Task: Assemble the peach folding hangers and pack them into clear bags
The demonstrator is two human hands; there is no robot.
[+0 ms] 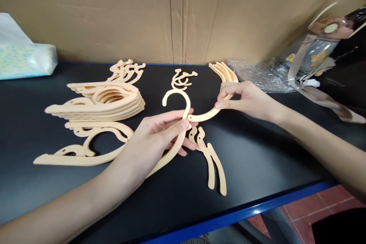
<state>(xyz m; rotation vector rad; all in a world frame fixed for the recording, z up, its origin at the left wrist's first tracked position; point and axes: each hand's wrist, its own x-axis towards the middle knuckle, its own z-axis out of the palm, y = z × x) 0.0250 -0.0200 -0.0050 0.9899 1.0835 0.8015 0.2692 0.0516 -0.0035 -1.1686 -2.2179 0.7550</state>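
My left hand [160, 137] is closed around the middle of a peach plastic hanger [177, 101], just below its hook, holding it above the black table [257, 160]. My right hand [243, 99] pinches the hanger's right arm near its tip. Directly under the hanger lie two loose peach hanger pieces [211, 160]. A small group of hook-shaped pieces [183, 78] lies just behind the held hanger.
A stack of several finished hangers [105, 101] sits at the left, with one flat hanger [82, 146] in front of it. Curved strips [224, 71], crumpled clear plastic [257, 74], a tissue pack [25, 61], a bag with a strap [323, 53] and a cardboard wall [171, 11] surround the area.
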